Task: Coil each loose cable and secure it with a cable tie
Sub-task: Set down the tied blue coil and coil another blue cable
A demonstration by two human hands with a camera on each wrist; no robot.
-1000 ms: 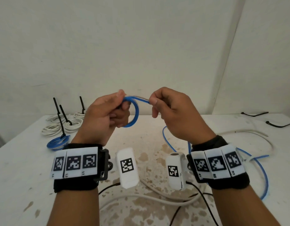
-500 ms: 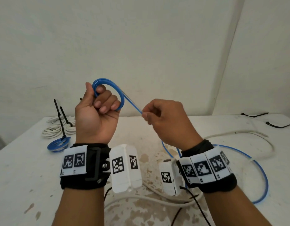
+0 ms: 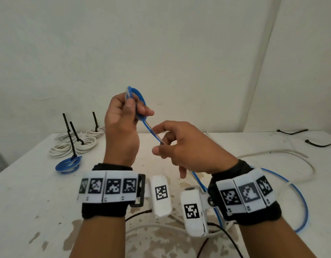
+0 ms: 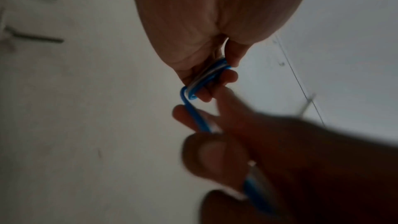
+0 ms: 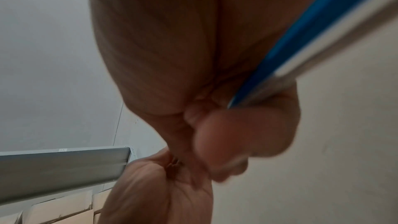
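Observation:
A blue cable (image 3: 150,130) runs between both hands above the white table (image 3: 27,192). My left hand (image 3: 132,108) is raised and grips a small coil of it (image 3: 138,94), thumb and fingers curled round the loops (image 4: 210,74). Lower and to the right, my right hand (image 3: 162,144) pinches the straight run (image 4: 197,118) just below the coil. The rest of the blue cable (image 3: 302,198) trails off the right wrist onto the table. In the right wrist view the cable (image 5: 301,40) passes close by the palm.
At the back left lie three tied white coils (image 3: 85,143) and one tied blue coil (image 3: 68,163), their black ties standing up. A loose white cable (image 3: 283,152) loops across the right side. Two black cable ties (image 3: 291,131) (image 3: 320,144) lie at the far right.
The left hand has turned and shifted right, bringing the coil over the fingers. The right hand has slid along the cable and dropped slightly lower, closer to the left hand.

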